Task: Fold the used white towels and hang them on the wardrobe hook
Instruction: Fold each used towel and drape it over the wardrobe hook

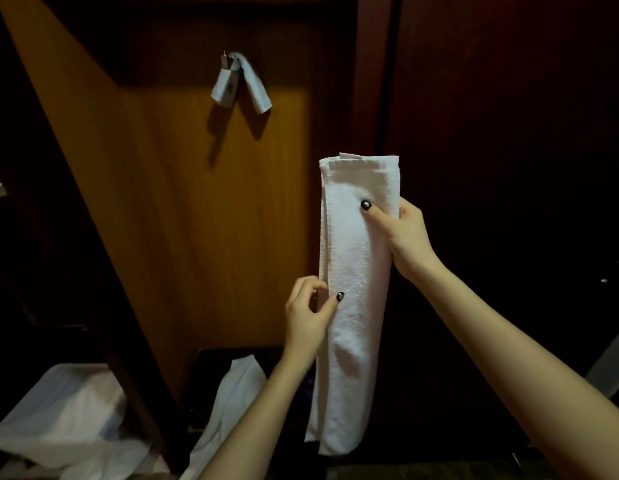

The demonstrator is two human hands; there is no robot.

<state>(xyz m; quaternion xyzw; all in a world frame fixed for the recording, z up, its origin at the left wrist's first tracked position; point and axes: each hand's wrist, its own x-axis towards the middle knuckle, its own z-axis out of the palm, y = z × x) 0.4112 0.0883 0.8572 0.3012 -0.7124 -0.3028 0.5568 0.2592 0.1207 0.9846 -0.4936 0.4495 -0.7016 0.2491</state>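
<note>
Folded white towel (356, 289) held upright, right of the hook (226, 58) | right grip (401, 237) pinches its upper part, left grip (306, 317) its middle edge | keep layers square, drape midpoint over hook.

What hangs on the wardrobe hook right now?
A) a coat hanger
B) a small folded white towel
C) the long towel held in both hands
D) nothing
B: a small folded towel is draped over the hook, while the left hand and right hand hold the long folded towel below and to its right.
</note>
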